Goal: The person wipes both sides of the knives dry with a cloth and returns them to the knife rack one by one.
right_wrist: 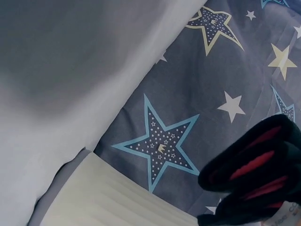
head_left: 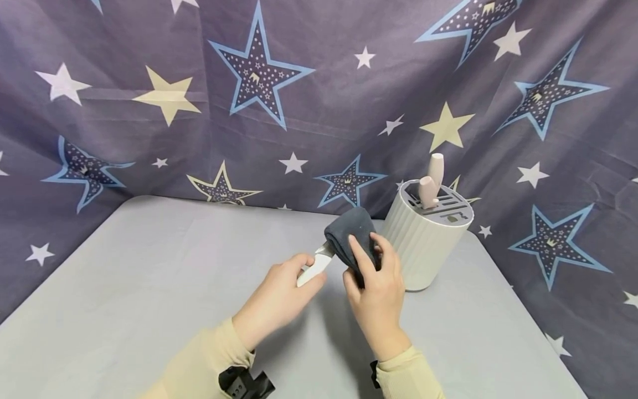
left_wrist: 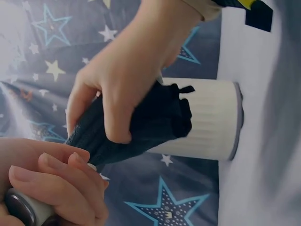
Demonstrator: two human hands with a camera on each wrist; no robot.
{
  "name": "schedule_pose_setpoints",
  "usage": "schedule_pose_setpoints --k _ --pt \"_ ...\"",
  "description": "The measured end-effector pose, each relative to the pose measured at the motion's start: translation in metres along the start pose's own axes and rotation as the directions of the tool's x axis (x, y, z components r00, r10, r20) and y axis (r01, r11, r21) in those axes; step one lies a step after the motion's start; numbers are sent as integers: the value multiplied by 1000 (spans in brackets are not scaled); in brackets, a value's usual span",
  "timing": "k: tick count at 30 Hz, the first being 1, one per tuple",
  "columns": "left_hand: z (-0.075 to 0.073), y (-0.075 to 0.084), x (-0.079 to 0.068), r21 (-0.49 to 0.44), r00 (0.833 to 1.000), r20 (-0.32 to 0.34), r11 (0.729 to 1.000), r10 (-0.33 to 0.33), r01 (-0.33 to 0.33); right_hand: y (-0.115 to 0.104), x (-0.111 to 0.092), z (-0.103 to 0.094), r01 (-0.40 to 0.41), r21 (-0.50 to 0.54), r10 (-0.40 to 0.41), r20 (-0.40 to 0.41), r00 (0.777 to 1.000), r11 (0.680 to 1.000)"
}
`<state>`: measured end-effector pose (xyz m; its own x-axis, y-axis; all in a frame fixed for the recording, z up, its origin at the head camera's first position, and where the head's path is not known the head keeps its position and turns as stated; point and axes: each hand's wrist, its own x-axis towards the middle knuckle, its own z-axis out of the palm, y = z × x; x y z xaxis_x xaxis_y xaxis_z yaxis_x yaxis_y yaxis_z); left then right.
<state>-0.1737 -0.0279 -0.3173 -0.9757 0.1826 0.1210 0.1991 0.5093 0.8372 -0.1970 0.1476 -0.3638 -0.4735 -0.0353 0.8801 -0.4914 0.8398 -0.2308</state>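
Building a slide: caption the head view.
Left hand grips a white handle; right hand holds dark cloth near a knife block.

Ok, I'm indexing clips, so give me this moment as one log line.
left hand: grips white-handled metal utensil | right hand: holds dark folded cloth over its end | ribbed cream cylindrical block: on table, pink handles inserted

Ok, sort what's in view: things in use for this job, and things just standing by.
In use:
white handle, in the left hand
cloth, in the right hand

Apparently just standing by:
block, held by neither hand
pink handles, in the block
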Motion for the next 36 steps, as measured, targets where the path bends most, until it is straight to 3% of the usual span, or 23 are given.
schedule_pose_setpoints --k 4,8,12,17,36 --pt "1 4 -4 -30 1000 -7 999 21 -22 0 0 0 -5 18 5 -11 1000 1000" --pt "3 6 -8 -65 999 0 997 40 -40 2 -2 1 -21 114 19 21 1000 993" --pt "5 6 -9 -100 1000 4 995 25 -25 2 -5 1 -60 218 47 63 997 974" --pt "7 4 -11 -120 999 -25 993 22 -25 2 -5 1 -77 261 62 65 996 962" --pt "11 -1 -10 -97 996 -69 993 61 -67 -4 -7 -1 -15 243 4 47 999 970"
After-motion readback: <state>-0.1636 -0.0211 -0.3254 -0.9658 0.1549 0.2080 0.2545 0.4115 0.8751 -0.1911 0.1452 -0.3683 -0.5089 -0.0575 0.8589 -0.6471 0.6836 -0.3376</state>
